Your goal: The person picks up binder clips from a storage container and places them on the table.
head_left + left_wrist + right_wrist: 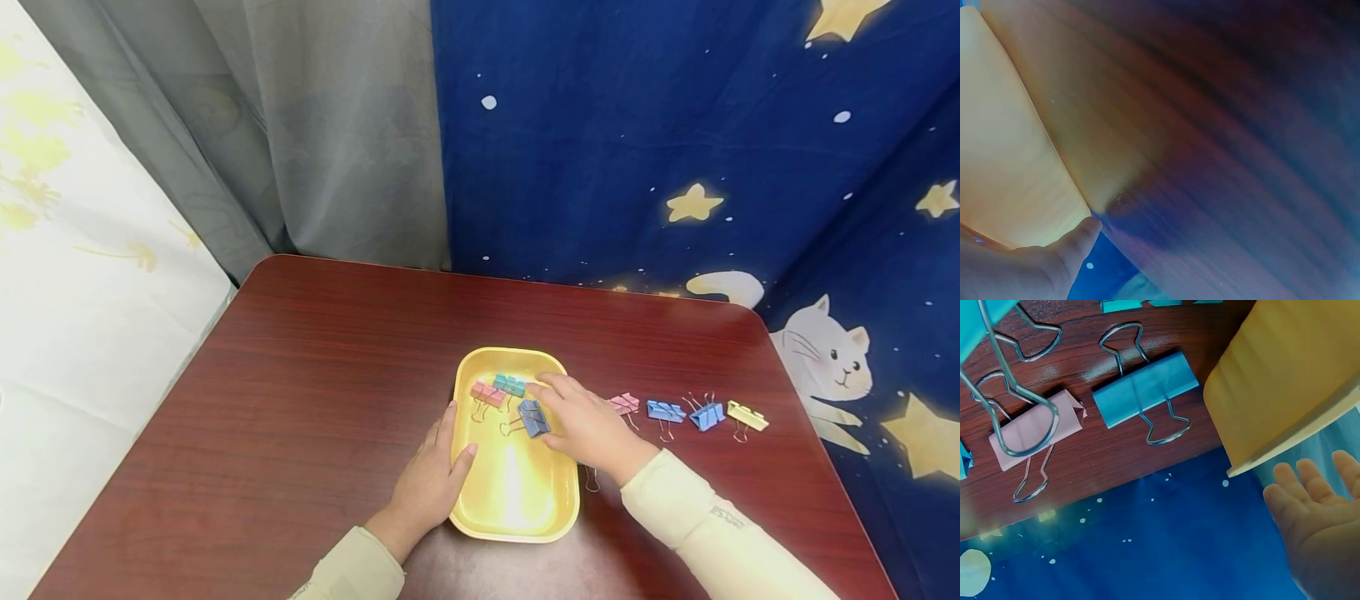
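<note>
A yellow tray (517,532) stands on the table. My left hand (426,479) holds its left side, the thumb over the rim and the fingers along the outer wall; in the left wrist view a fingertip (1088,228) touches that wall (1013,137). Inside the tray are a pink binder clip (488,394), a teal binder clip (510,384) and a dark blue binder clip (534,418). My right hand (588,423) reaches over the right rim, fingers spread beside the dark blue clip. Whether it touches that clip, I cannot tell.
Right of the tray lie a pink clip (624,404), two blue clips (665,411) (707,416) and a yellow clip (747,416). A wire handle (592,480) shows below my right wrist. Curtains (570,167) hang behind the dark red table (315,400).
</note>
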Motion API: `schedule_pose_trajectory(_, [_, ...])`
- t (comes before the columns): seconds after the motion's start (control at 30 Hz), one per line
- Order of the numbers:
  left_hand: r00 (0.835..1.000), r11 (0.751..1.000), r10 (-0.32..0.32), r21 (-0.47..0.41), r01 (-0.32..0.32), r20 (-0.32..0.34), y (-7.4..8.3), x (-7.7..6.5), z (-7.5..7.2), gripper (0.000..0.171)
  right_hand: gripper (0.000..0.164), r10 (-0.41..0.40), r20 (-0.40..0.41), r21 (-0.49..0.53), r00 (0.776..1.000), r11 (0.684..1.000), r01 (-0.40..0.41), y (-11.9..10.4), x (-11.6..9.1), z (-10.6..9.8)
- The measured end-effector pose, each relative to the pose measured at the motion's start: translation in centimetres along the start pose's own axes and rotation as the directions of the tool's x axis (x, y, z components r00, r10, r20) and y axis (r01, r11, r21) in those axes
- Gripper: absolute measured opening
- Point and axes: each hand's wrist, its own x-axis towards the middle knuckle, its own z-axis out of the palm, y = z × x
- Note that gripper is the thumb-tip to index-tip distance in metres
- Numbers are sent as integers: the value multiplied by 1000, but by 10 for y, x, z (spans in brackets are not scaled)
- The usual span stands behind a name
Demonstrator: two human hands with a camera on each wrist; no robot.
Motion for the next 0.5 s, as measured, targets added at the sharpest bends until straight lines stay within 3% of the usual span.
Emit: schedule_pose_trajectory(0.5, [1000,1000,1,-1,-1,-1,2,0,-1,68,63,2,111,-2,994,1000,-2,1,10,10])
